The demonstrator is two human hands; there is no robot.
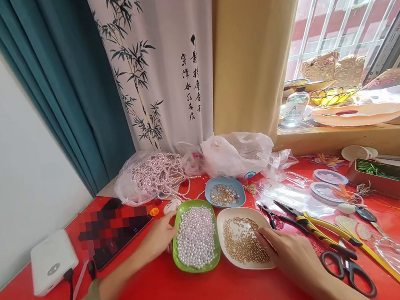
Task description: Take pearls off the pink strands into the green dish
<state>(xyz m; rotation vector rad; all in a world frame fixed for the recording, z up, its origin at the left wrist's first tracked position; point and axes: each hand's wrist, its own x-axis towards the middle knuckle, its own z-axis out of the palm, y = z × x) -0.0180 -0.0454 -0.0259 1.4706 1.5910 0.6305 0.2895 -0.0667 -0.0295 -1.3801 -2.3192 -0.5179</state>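
My left hand (163, 232) is at the left rim of a green dish (176, 256) heaped with white pearl beads (197, 237), its fingers closed on the rim. A white dish (230, 262) of small gold beads (245, 246) stands just right of it. Over that dish's right rim lies my right hand (281, 249), its fingers together; whether it grips the rim or some beads is hidden. Behind the two dishes sits a blue dish (240, 187) with mixed gold and clear beads (224, 194).
Pliers (293, 211), scissors (347, 268) and a yellow tape measure (386, 266) lie at the right. A bag of pink pearl strands (157, 174) and plastic bags (236, 153) stand behind. A phone (120, 241) and a white power bank (54, 263) are at the left.
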